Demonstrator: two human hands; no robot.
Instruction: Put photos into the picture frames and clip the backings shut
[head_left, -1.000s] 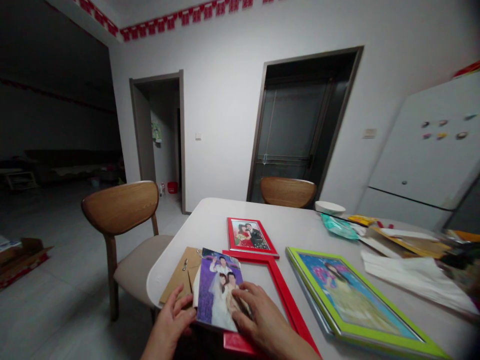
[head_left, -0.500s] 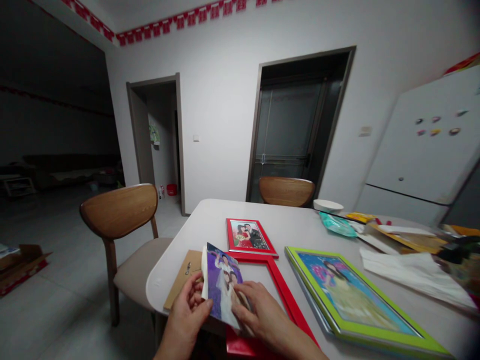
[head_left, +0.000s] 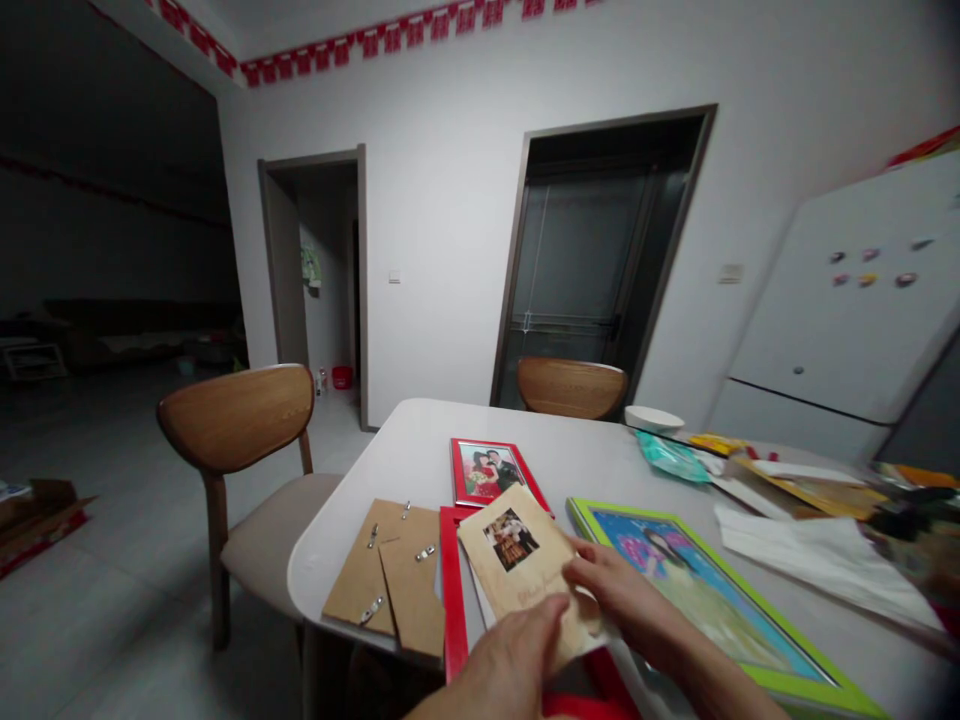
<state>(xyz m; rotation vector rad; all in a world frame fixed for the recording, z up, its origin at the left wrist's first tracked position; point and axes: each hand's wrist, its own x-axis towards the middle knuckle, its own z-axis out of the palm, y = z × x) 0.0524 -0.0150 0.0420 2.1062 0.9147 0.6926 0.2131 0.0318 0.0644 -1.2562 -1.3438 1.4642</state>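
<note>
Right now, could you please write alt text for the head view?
Left hand and right hand hold a cream card over a red frame on a white table. Left of the frame lies a brown board; right, a green-framed picture.

The dining area of a home: a pale table (head_left: 401, 432) with rounded corners, a wooden-backed chair (head_left: 236, 418) with a cushioned seat beside it. To the right stands a large white fridge (head_left: 817, 330) dotted with small magnets (head_left: 868, 280), and a red decorative border (head_left: 370, 43) runs along the top of the white wall (head_left: 435, 200). At left, the room opens onto a darkened living space with a long sofa (head_left: 112, 318).
</note>
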